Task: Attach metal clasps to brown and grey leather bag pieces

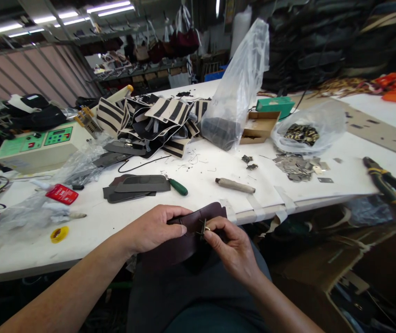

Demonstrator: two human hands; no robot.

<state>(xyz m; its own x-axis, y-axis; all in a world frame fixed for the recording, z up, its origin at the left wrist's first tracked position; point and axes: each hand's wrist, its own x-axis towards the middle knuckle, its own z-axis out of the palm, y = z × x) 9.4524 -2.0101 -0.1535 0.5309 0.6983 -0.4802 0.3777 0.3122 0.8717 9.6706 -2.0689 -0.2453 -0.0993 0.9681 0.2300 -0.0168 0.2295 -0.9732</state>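
Observation:
A dark maroon leather piece [184,247] is held over my lap, just off the table's front edge. My left hand [156,226] grips its upper left part, thumb on the near face. Between the thumb and fingers of my right hand [231,243] is a small metal bag clasp [203,229], with thin prongs pointing at the leather. The clasp is at or against the leather's face; whether the prongs pass through I cannot tell. Straight ahead on the table lie a green-handled awl [177,187] and a stack of dark leather pieces [139,185].
Flat metal plates [297,166] lie scattered at right, below a plastic bag of brass-coloured parts [302,134]. Pliers [390,180] rest near the right edge. Striped pieces [166,111] are heaped behind. A red glue bottle [62,193] and yellow tape roll [59,234] lie left.

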